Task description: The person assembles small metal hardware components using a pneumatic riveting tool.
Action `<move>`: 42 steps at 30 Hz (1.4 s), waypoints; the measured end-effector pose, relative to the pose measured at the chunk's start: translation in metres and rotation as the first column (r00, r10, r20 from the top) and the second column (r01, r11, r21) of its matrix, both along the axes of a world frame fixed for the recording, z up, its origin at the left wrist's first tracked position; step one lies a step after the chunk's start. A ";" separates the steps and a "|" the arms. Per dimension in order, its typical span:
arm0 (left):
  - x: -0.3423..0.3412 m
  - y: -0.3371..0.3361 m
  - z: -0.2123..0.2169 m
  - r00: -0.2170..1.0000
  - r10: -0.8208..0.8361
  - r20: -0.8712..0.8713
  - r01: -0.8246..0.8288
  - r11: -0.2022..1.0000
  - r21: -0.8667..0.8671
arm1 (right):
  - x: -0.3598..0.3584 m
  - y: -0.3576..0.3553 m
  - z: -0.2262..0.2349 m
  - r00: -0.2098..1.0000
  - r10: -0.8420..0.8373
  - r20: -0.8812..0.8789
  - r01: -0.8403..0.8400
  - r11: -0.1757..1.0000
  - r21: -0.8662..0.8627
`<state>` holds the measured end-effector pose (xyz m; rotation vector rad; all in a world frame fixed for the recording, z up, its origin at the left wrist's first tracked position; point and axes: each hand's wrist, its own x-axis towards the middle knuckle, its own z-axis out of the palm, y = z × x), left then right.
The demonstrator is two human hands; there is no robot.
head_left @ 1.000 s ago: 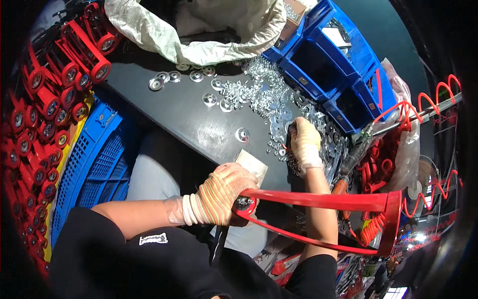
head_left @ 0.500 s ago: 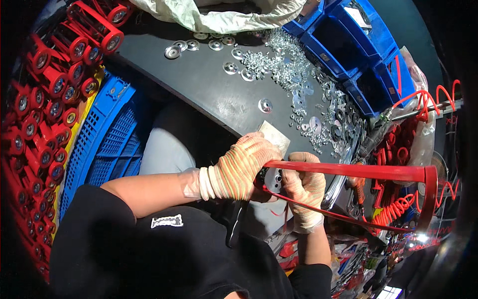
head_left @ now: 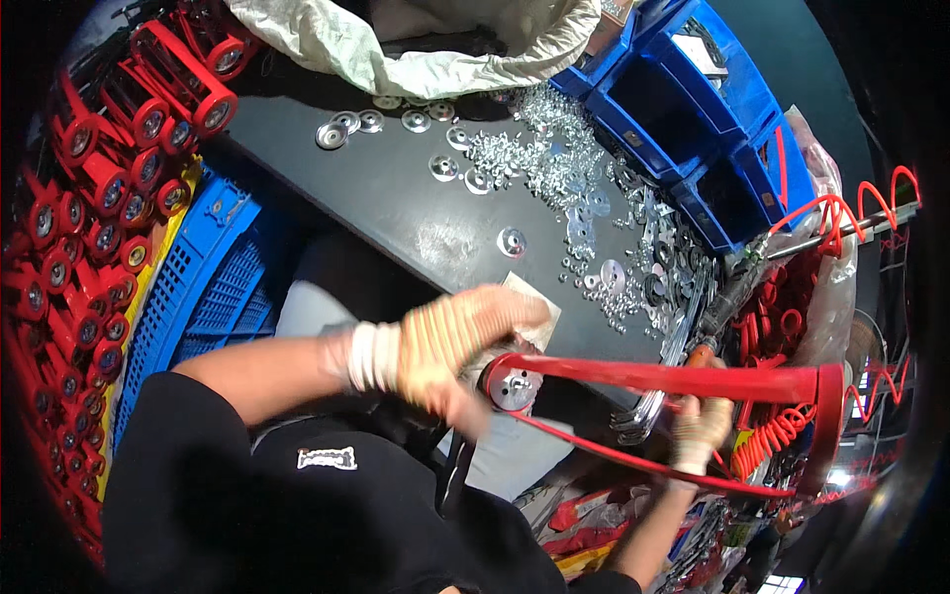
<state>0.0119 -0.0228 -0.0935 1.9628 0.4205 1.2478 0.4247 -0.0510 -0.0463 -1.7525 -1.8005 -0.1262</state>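
A long red U-shaped metal frame (head_left: 683, 376) reaches from the middle to the right. A round silver disc with small holes (head_left: 516, 388) covers its near end. My left hand (head_left: 450, 346), in a striped knit glove and slightly blurred, is beside that disc with its thumb and fingers spread apart. Under the frame's upper bar, my gloved right hand (head_left: 701, 428) reaches to the orange handle of a hanging power screwdriver (head_left: 703, 353). The bar crosses in front of the fingers, so their grip is hidden. A pale square plate (head_left: 534, 299) lies at the table edge beyond my left hand.
The dark table (head_left: 396, 213) carries loose washers, a heap of small screws (head_left: 554, 148) and metal rods (head_left: 643, 416). Blue bins (head_left: 683, 129) and a white sack (head_left: 445, 74) stand behind. Red frames (head_left: 89, 238) stack left, by a blue crate (head_left: 188, 267). Coiled red hose (head_left: 772, 441) hangs right.
My right hand has left the disc and moved right to the screwdriver. My left hand has opened off the frame's end, uncovering the disc. The frame has shifted slightly left and down.
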 end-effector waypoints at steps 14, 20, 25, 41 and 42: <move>0.007 0.140 0.029 0.266 0.565 -0.781 -0.186 0.825 0.534 | 0.122 0.011 0.012 0.949 -0.102 0.297 0.236 0.857 -0.458; 0.005 0.114 0.013 0.750 0.468 -0.467 -0.370 0.883 0.290 | -0.014 -0.100 0.030 0.611 -0.274 -0.743 -0.319 0.774 -0.548; -0.007 0.122 0.011 0.610 0.401 -0.683 -0.245 0.916 0.318 | -0.156 -0.082 0.043 0.208 -0.477 -0.854 -0.368 0.770 -0.521; 0.028 0.047 0.040 0.682 0.042 0.730 0.661 0.391 -0.641 | -0.155 -0.073 0.008 0.062 -0.254 -0.965 -0.475 0.843 -0.252; 0.028 0.045 0.041 0.683 0.042 0.729 0.661 0.390 -0.641 | -0.157 -0.075 0.009 0.069 -0.252 -0.965 -0.474 0.843 -0.254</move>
